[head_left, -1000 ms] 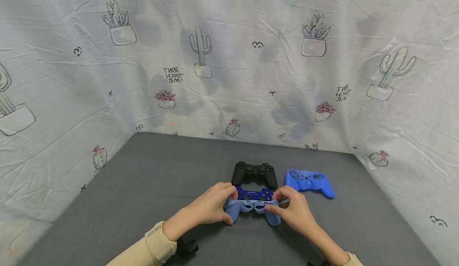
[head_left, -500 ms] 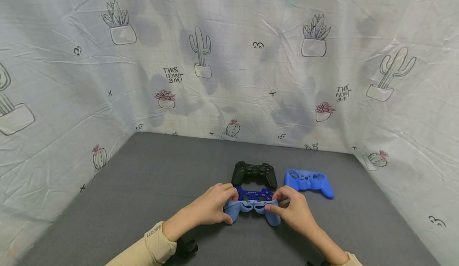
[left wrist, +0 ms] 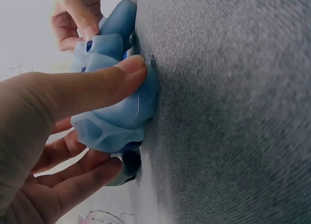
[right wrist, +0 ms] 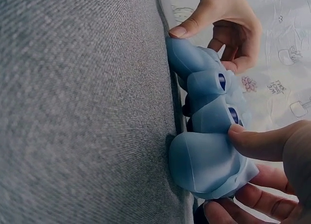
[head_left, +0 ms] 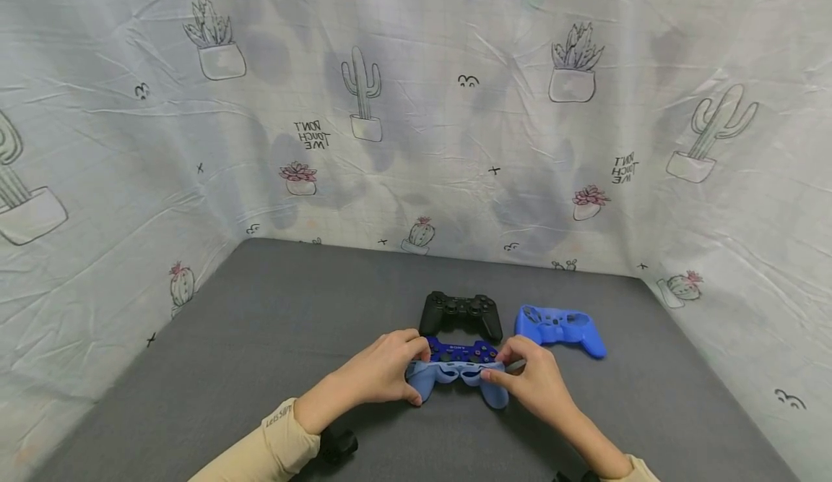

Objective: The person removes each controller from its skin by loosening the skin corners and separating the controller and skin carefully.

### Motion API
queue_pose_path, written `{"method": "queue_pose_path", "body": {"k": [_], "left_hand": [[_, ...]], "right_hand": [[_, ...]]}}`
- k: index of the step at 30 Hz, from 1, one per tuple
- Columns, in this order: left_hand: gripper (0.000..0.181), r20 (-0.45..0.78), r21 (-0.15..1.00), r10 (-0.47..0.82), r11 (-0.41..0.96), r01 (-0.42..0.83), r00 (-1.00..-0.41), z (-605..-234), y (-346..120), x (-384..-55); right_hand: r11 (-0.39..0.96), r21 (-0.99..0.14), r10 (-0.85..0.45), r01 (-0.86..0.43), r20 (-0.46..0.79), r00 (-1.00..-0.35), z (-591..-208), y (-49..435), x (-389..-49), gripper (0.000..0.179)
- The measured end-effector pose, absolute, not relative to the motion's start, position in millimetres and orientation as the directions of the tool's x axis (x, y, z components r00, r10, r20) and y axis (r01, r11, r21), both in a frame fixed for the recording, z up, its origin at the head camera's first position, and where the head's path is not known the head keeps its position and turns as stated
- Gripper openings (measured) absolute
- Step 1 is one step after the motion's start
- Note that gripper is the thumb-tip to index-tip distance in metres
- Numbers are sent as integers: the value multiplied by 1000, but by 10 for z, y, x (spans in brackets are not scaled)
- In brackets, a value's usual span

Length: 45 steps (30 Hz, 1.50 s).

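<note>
A dark blue game controller (head_left: 457, 352) lies on the grey tabletop with a light blue silicone sleeve (head_left: 424, 381) over its near side and grips. The controller's far part, with the SONY lettering and buttons, shows bare in the head view. My left hand (head_left: 388, 370) grips the sleeved left end, thumb on the handle in the left wrist view and fingers round the far edge. My right hand (head_left: 534, 381) pinches the sleeve's edge at the right end, its thumb beside an opening in the right wrist view. Dark blue shows through the sleeve's openings (right wrist: 221, 81).
A black game controller (head_left: 463, 311) lies just beyond the blue one. To its right is a brighter blue silicone sleeve (head_left: 560, 329). A fabric curtain (head_left: 416, 121) with cactus drawings encloses the back and sides of the table (head_left: 312, 301).
Both hands keep their hold at the two ends of the sleeved controller, with hardly any movement. The black controller and brighter sleeve stay where they were.
</note>
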<state>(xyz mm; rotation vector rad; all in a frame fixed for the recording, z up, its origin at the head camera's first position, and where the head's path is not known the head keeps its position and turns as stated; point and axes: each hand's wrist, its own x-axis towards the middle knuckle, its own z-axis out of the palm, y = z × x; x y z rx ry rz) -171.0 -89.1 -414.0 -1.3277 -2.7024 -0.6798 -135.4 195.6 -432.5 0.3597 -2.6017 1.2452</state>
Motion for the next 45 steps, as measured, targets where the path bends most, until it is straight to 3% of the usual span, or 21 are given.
{"method": "queue_pose_path", "body": {"k": [9,19,23,29,39,45], "left_hand": [[49,227,314,732,570,759,-643,-4149,-845,-1696],[42,250,167,761,575,801,-599,-4167,-839,-1645],[45,252,192,752,578,793,-609,-4198,-838,-1645],[50,223,257,741,582,771,-634,-4217,-844,-1643],[54,196,318,711,605,730,-675,-4214,-846,-1647],[51,219,304,713,599,740,-667,-4223,-825,-1638]], "right_hand": [[652,-678,-101,-339,366,-925,-4341,1955,-1337,32],[666,-666,-107,-336,360,-927,-4350,1962,-1338,31],[662,-632,-221,-404,350,-910,-4346,2017,-1349,33],[636,-543,-466,-548,295,-834,-4329,2130,-1380,60],[614,-492,-532,-618,321,-784,-4357,2190,-1434,67],[590,-424,-542,-688,423,-726,-4383,2203,-1453,65]]}}
